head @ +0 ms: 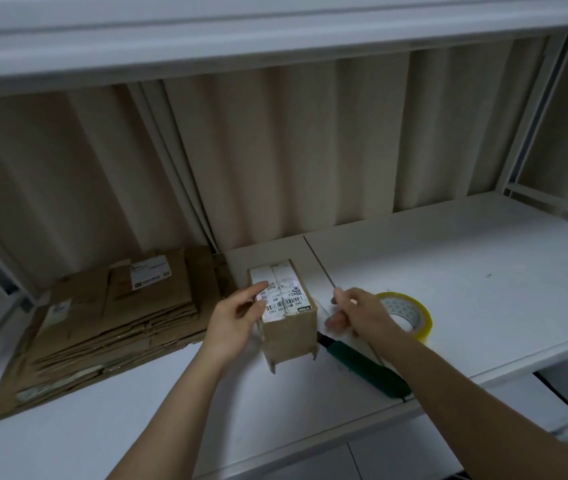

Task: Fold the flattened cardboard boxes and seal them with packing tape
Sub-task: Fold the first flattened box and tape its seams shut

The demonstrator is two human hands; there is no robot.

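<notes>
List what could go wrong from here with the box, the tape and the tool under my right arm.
1. The small cardboard box is steadied only by the left hand; it could tip.
2. The green-handled tool, possibly a cutter, lies under the right forearm; an elbow might knock it off the shelf.
3. The right hand blocks the packing tape roll; it may roll.

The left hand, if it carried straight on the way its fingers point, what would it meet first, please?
The left hand already has its fingertips at the labelled top of the small cardboard box, so it would press into that box first; exact contact is hard to judge.
</notes>
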